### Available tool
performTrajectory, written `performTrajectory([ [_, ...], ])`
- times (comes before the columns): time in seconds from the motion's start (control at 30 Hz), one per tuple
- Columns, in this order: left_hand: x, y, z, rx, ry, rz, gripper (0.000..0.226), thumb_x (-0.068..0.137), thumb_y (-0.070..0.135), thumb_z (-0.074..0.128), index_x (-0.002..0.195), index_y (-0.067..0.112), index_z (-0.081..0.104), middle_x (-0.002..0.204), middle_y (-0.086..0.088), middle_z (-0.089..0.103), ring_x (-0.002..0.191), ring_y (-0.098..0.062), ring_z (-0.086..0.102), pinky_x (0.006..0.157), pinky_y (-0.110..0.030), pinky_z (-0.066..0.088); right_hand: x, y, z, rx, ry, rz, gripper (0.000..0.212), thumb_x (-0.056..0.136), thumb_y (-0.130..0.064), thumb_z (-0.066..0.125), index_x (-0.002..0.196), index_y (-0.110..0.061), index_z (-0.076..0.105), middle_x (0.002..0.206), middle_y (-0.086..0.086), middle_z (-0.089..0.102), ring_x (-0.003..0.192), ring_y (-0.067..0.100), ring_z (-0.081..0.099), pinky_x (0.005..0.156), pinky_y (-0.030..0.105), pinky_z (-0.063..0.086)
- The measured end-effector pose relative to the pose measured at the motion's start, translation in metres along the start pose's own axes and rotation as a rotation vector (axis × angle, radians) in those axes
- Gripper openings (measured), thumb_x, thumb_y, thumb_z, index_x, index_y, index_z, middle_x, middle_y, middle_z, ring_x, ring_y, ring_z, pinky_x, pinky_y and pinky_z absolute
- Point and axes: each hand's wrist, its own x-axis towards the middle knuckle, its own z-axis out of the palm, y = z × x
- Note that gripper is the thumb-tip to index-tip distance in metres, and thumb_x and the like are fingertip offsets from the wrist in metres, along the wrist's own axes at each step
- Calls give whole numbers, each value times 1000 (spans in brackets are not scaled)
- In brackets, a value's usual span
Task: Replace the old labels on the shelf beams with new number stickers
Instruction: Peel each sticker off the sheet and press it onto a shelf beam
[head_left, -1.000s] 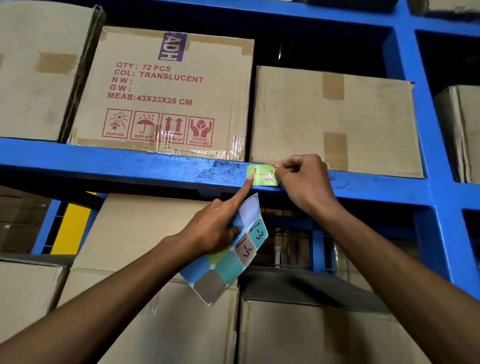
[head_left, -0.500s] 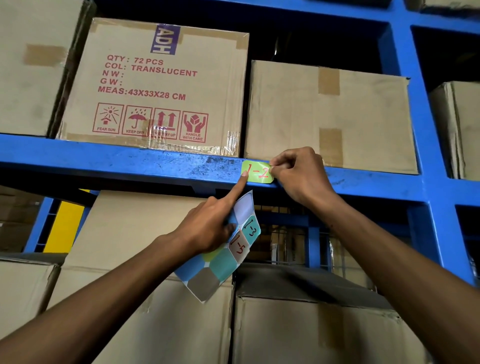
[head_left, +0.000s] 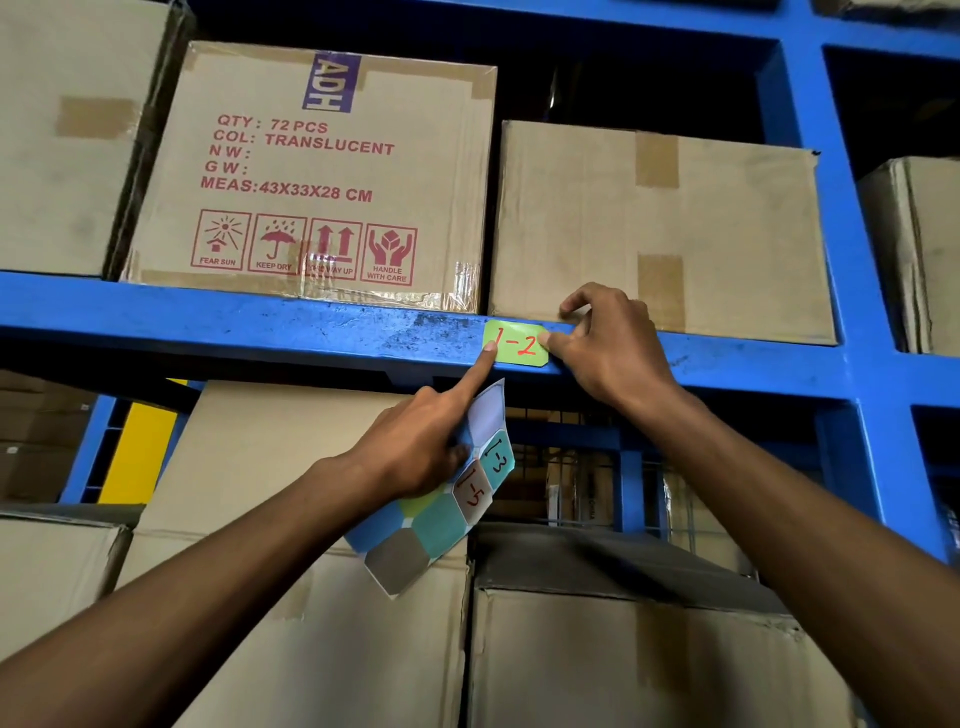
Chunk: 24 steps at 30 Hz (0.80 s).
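A green sticker (head_left: 519, 345) with "1-2" in red lies flat on the front of the blue shelf beam (head_left: 260, 325). The index fingertip of my left hand (head_left: 415, 452) presses on the sticker's left edge. The same hand's other fingers hold a sticker sheet (head_left: 441, 514) that hangs below the beam, with coloured stickers marked "1-3" and "1-5". My right hand (head_left: 613, 348) rests on the beam, its thumb on the sticker's right edge and its fingers curled above.
A printed carton (head_left: 322, 171) and a plain carton (head_left: 660, 228) stand on the beam right above the sticker. A blue upright (head_left: 841, 291) rises at the right. More cartons (head_left: 311, 623) fill the shelf below. A yellow post (head_left: 140, 452) shows at the lower left.
My right thumb has slid to the sticker's right edge, so more of the sticker shows. My left fingertip stays on its left edge.
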Motion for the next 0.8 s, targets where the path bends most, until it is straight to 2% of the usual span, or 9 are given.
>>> performTrajectory([
  [0.07, 1, 1, -4, 15, -19, -4, 100, 87, 13, 58, 144, 42, -18, 84, -19, 55, 80, -38, 53, 66, -48, 46, -4, 3, -2, -20, 3, -37, 24, 82, -24, 66, 104, -16, 60, 97, 11, 67, 94, 25, 60, 78, 39, 52],
  [0.13, 4, 2, -10, 50, -32, 2, 98, 85, 13, 59, 147, 39, -13, 74, -11, 49, 79, -39, 52, 69, -50, 46, -9, 7, -2, -32, 23, -95, 24, 85, -20, 61, 108, -16, 60, 93, 9, 68, 92, 23, 61, 73, 36, 51],
  [0.23, 14, 5, -21, 73, -81, -6, 100, 84, 11, 60, 146, 39, -14, 76, -10, 46, 79, -40, 52, 73, -50, 49, -19, 10, 1, -112, 80, -285, 27, 87, -15, 55, 114, -17, 60, 94, 5, 64, 90, 21, 59, 68, 32, 45],
  [0.3, 22, 5, -26, 57, -129, -19, 104, 83, 10, 62, 146, 37, -16, 87, -13, 49, 79, -36, 51, 76, -46, 49, -22, 10, 5, -219, 93, -420, 33, 87, -11, 53, 118, -16, 59, 106, 9, 58, 99, 24, 52, 76, 36, 42],
  [0.37, 26, 4, -29, 35, -165, -20, 106, 83, 8, 62, 145, 37, -18, 80, -9, 46, 73, -31, 48, 73, -41, 47, -23, 12, 10, -372, 48, -487, 41, 86, -11, 51, 126, -18, 55, 128, 13, 49, 117, 28, 43, 91, 40, 36],
  [0.47, 26, 2, -28, 48, -169, -7, 108, 83, 6, 61, 141, 42, -23, 68, -4, 38, 75, -40, 52, 70, -42, 46, -25, 19, 17, -541, 9, -487, 50, 86, -15, 48, 135, -24, 45, 150, 14, 28, 137, 30, 24, 106, 44, 19],
  [0.63, 21, -2, -25, 33, -134, 10, 111, 81, 4, 61, 137, 48, -24, 71, -6, 39, 83, -46, 54, 73, -47, 48, -30, 35, 12, -502, 61, -351, 49, 90, -20, 44, 138, -28, 40, 154, 14, 22, 141, 29, 18, 109, 46, 11],
  [0.7, 19, -5, -24, 27, -120, 11, 111, 80, 4, 60, 136, 50, -24, 74, -8, 42, 79, -44, 53, 72, -46, 47, -31, 38, 8, -508, 52, -322, 49, 91, -21, 42, 139, -28, 38, 154, 14, 21, 141, 28, 17, 110, 46, 11],
  [0.8, 14, -6, -19, -2, -113, 20, 111, 79, 3, 61, 141, 43, -22, 65, -9, 41, 63, -31, 44, 61, -41, 39, -34, 33, 5, -508, 36, -344, 49, 90, -22, 42, 139, -23, 38, 155, 14, 18, 141, 28, 17, 111, 48, 13],
])
